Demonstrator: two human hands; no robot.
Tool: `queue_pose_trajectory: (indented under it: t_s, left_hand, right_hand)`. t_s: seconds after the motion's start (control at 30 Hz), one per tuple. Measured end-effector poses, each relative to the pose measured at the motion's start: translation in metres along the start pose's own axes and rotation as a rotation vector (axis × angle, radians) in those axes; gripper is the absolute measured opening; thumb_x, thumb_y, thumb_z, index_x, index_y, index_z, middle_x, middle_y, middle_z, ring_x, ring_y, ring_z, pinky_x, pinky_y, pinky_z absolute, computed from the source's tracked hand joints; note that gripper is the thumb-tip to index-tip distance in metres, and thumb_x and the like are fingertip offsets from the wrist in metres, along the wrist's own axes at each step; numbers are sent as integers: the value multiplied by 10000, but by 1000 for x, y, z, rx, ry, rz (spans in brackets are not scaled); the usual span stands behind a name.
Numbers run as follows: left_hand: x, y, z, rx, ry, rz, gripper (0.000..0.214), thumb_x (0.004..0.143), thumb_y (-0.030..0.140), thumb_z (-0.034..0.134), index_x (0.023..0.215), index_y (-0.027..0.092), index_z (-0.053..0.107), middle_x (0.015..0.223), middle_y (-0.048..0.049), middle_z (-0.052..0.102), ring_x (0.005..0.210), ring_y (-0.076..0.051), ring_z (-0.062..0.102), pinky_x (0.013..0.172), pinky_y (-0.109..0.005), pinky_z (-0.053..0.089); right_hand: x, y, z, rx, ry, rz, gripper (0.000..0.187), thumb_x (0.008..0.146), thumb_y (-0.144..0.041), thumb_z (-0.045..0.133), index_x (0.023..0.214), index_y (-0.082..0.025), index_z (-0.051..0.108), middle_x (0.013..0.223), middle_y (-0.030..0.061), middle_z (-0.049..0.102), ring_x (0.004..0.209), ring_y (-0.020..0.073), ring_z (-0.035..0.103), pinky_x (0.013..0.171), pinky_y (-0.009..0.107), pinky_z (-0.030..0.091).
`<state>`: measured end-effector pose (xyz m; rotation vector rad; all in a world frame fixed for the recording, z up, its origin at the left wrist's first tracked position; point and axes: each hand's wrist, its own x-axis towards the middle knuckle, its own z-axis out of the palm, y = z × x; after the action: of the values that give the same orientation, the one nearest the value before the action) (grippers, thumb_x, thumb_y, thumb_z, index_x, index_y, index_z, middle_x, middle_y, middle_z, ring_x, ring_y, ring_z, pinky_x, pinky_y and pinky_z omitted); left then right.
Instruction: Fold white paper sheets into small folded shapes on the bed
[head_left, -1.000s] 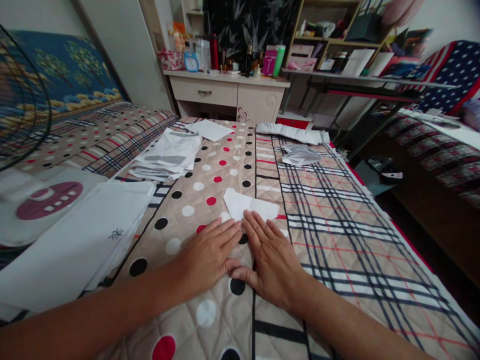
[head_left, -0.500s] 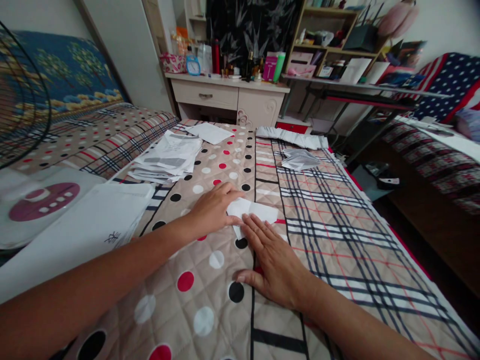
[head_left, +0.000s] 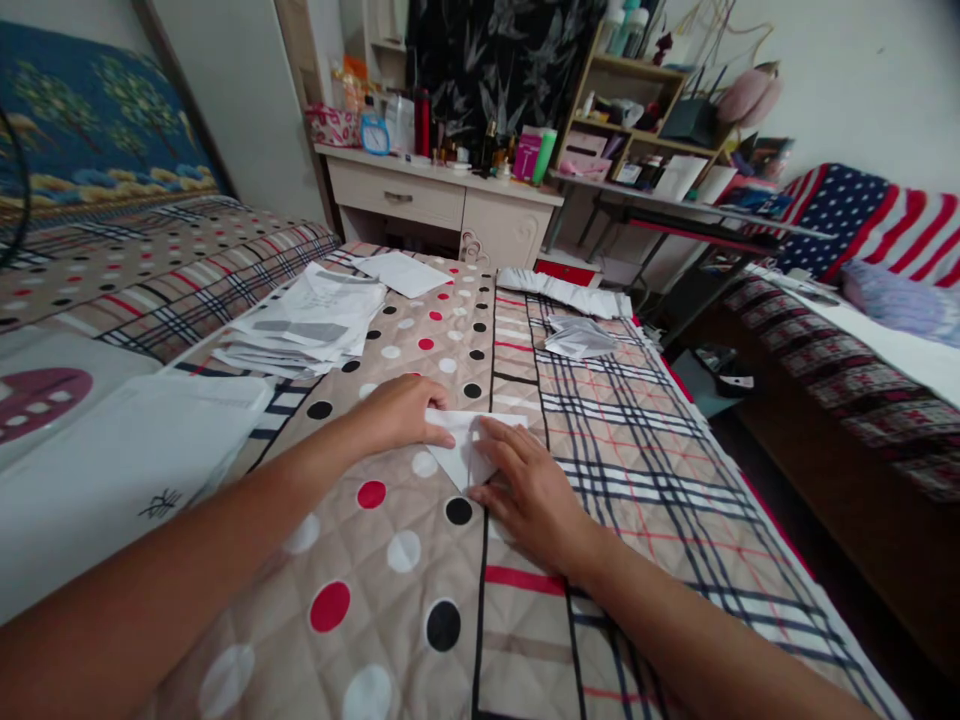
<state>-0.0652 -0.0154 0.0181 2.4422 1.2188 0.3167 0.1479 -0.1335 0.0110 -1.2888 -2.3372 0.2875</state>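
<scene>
Bed: a quilt (head_left: 645,470) with dots on its left half and checks on its right half covers it, and all the paper lies on top.
White paper: a small folded piece (head_left: 463,452) lies in the middle of the frame, close to the line where the dots meet the checks.
Left hand: it (head_left: 397,412) sits at the paper's left corner. Its fingers are bent in together, and the thumb (head_left: 439,432) lies on the corner, so it seems to nip the paper there.
Right hand: it (head_left: 534,492) lies flat on the paper's right side. Its fingers (head_left: 504,447) are spread apart and press down, gripping nothing.
Why held so: the quilt is soft, so the flat hand likely stops the paper from sliding, while the other hand works the corner.
Paper and fingers: the paper is between the two hands and touches both. Its pointed end sticks out toward the lower middle of the frame, under neither hand.
Loose sheets: a messy pile (head_left: 307,325) lies in the upper left, well apart from the hands, with one single sheet (head_left: 403,272) behind it.
Folded pieces: a little heap (head_left: 579,338) sits in the upper middle on the checks, likely put there to be out of the way.
Big sheets: a flat stack (head_left: 127,470) lies at the left edge of the frame.
</scene>
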Motion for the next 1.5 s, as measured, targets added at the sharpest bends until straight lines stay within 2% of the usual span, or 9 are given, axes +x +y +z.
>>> queue_pose_trajectory:
  t_s: [0.13, 0.23, 0.33, 0.4, 0.5, 0.77, 1.0, 1.33, 1.5]
  left_hand:
    - [-3, 1, 5, -131, 64, 17, 321, 610, 327, 824, 872, 201, 688, 854, -3, 668, 787, -172, 590, 686, -273, 420]
    - [-3, -2, 11, -220, 98, 28, 256, 651, 234, 800, 883, 204, 697, 860, 2, 673, 782, -160, 595, 710, -279, 451]
    - [-2, -6, 16, -286, 134, 69, 310, 669, 196, 792, 965, 217, 703, 969, -10, 675, 824, -157, 605, 751, -291, 482]
    - [-2, -8, 17, -319, 146, 128, 355, 687, 197, 786, 1029, 235, 701, 1055, -21, 656, 907, -164, 610, 818, -307, 492]
    - [-3, -9, 15, -329, 132, 189, 320, 712, 228, 777, 1024, 243, 711, 1051, -23, 636, 985, -175, 604, 890, -336, 483]
    - [-1, 1, 13, -237, 115, 212, 423, 641, 320, 844, 1036, 242, 716, 1076, -30, 614, 1035, -196, 579, 938, -359, 463]
    - [0, 3, 14, -130, 147, 232, 456, 631, 341, 852, 1052, 234, 710, 1081, -34, 621, 1042, -207, 570, 932, -364, 453]
    - [-4, 11, 10, -19, 201, 278, 333, 631, 357, 855, 907, 227, 721, 1039, -30, 625, 1012, -217, 565, 910, -379, 431]
    - [-2, 9, 10, 3, 153, 236, 393, 665, 373, 831, 1015, 242, 708, 1044, -28, 637, 1032, -227, 562, 920, -380, 420]
  right_hand:
    - [14, 21, 7, 28, 125, 17, 645, 791, -458, 712, 1321, -170, 483, 1445, 186, 470, 1361, 322, 405, 1111, 570, 332]
    - [21, 31, 11, 63, 168, 82, 623, 796, -404, 717, 1327, -173, 487, 1404, 176, 507, 1308, 303, 464, 1082, 527, 386]
    - [24, 36, 11, 74, 147, 111, 555, 783, -380, 730, 1267, -171, 556, 1394, 174, 514, 1278, 308, 490, 1059, 510, 410]
    - [26, 39, 10, 93, 126, 111, 529, 765, -398, 744, 1226, -185, 597, 1399, 169, 513, 1279, 314, 491, 1050, 513, 416]
    - [28, 43, 8, 150, 114, 131, 510, 739, -422, 765, 1175, -190, 636, 1392, 169, 523, 1273, 315, 502, 1034, 509, 429]
    - [29, 48, 7, 274, 158, 157, 421, 727, -310, 786, 1121, -235, 659, 1400, 125, 529, 1286, 288, 504, 1051, 500, 418]
    - [30, 47, 7, 251, 157, 180, 414, 723, -294, 785, 1110, -207, 667, 1384, 138, 541, 1281, 291, 509, 1049, 491, 426]
    - [28, 46, 7, 231, 186, 133, 384, 741, -303, 771, 1098, -227, 651, 1406, 119, 524, 1289, 282, 500, 1054, 487, 425]
    - [29, 46, 7, 195, 144, 160, 418, 758, -315, 749, 1151, -214, 651, 1407, 142, 514, 1299, 309, 483, 1062, 521, 405]
